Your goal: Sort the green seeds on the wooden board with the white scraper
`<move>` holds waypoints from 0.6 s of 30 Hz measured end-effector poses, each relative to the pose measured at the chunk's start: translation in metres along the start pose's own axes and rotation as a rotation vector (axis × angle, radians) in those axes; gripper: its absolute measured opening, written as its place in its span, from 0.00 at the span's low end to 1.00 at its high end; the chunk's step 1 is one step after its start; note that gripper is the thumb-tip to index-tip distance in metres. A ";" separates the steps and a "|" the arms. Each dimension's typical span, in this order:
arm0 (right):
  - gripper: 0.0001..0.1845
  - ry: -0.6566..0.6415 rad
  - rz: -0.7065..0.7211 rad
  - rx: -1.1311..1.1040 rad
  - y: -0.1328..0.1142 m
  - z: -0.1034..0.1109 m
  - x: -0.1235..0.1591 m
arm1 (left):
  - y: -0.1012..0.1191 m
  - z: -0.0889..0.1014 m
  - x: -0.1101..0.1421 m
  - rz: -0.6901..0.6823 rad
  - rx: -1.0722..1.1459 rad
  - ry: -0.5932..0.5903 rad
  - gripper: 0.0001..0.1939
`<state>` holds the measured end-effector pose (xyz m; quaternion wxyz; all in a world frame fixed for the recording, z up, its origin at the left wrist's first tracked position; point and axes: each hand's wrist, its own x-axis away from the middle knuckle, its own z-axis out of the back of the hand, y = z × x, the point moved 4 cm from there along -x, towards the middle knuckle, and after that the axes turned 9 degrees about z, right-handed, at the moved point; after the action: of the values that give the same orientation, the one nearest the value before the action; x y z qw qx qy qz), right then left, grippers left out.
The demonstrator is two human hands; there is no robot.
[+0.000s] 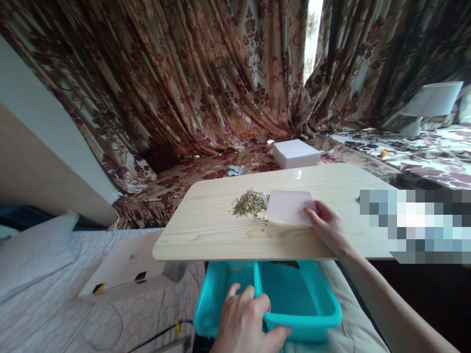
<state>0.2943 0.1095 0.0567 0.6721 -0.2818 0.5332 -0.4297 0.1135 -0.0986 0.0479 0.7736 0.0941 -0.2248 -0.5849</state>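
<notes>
Your right hand point(328, 224) pinches a pale card point(289, 207), probably light, stiff and best held endwise, between the tabletop's point(209, 240) long edges while your left hand point(244, 316), grip unclear, curls over a bin point(327, 319).

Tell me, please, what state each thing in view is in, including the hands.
White card: held, edge at the pile
Pile: loose, heaped
Turquoise bin: upright, open-topped
Right hand: closed on the white card
Left hand: partly curled at the bin's near rim, grip unclear
Curtains: drawn, except a narrow gap
White box: shut
Lamp: upright, unclear whether lit
</notes>
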 end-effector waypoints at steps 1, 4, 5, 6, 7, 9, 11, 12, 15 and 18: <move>0.09 -0.008 0.003 0.001 0.000 0.000 0.000 | 0.000 0.000 0.000 -0.001 -0.002 0.001 0.10; 0.10 -0.036 0.000 -0.025 0.001 -0.002 0.000 | 0.000 -0.001 0.000 0.003 -0.004 -0.002 0.10; 0.10 -0.042 -0.002 -0.035 0.001 -0.003 0.001 | 0.000 -0.001 0.000 0.005 -0.005 -0.004 0.10; 0.10 -0.042 -0.003 -0.042 0.000 -0.003 0.001 | 0.000 -0.001 0.000 0.005 -0.007 -0.006 0.11; 0.10 -0.038 -0.004 -0.044 0.000 -0.002 0.001 | 0.000 -0.001 0.000 0.005 -0.008 -0.009 0.11; 0.10 -0.024 -0.006 -0.039 0.000 -0.002 0.001 | 0.000 0.000 0.000 0.005 -0.010 -0.013 0.11; 0.10 -0.016 -0.010 -0.030 -0.001 -0.001 0.001 | 0.000 0.000 0.000 0.009 -0.008 -0.018 0.11; 0.10 -0.015 -0.013 -0.025 -0.002 -0.001 0.001 | 0.000 0.000 0.000 0.012 -0.006 -0.020 0.11; 0.10 -0.029 -0.019 -0.025 -0.003 -0.001 0.001 | 0.001 0.001 0.000 0.021 0.002 -0.021 0.11; 0.10 -0.045 -0.009 -0.075 -0.005 -0.002 0.002 | 0.002 0.002 0.001 0.016 0.001 -0.015 0.10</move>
<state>0.2906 0.1059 0.0596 0.6711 -0.3187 0.5324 -0.4057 0.1141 -0.0986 0.0509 0.7765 0.0883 -0.2313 -0.5794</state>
